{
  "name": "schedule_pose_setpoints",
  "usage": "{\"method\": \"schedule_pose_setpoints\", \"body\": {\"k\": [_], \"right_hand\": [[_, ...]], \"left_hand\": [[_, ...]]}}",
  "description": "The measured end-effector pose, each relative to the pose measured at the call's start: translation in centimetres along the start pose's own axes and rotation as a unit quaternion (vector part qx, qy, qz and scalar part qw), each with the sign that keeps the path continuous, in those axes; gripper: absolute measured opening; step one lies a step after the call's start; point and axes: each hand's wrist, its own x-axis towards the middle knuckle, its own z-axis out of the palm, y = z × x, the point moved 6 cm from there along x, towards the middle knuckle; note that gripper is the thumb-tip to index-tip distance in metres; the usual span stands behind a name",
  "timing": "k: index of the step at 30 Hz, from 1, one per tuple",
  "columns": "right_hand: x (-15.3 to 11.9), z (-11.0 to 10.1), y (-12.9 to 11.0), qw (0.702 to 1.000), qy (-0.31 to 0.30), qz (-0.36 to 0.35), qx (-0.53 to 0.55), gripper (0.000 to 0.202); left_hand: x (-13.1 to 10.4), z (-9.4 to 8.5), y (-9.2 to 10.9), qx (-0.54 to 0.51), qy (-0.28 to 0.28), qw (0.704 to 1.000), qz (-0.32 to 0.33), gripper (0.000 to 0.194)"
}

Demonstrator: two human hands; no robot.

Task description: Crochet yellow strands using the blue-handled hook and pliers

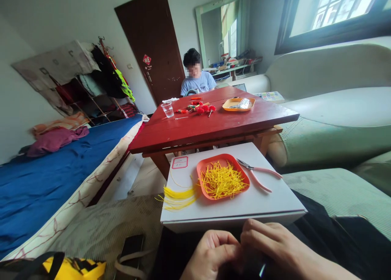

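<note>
My left hand (214,251) and my right hand (271,243) meet low in front of me, just below the white box (256,204). Both have their fingers curled and pressed together; whatever lies between the fingertips is hidden. On the box sits an orange-red tray (213,161) heaped with short yellow strands (222,180). Left of it lies a bundle of longer yellow strands (180,193), partly spread. Pliers with pink handles (259,176) rest to the right of the tray, jaws slightly apart.
Beyond the box stands a red table (189,129) with a clear cup (167,110), red pieces (201,108) and an orange tray (226,106). A person (197,78) sits behind it. A bed (61,162) is at left, a sofa (336,109) at right, a phone (131,251) near my lap.
</note>
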Motion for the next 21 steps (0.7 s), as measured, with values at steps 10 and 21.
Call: {"method": "schedule_pose_setpoints", "body": {"k": [10,21], "right_hand": [[-0.5,1.2,2.7,0.940,0.040,0.255,0.222,0.020],[-1.3,2.6,3.3,0.848,0.005,0.369,0.381,0.038]], "left_hand": [[-2.5,0.8,4.0,0.449,0.126,0.831,0.303,0.017],[-2.7,1.1,4.6,0.493,0.134,0.785,0.350,0.010]]}}
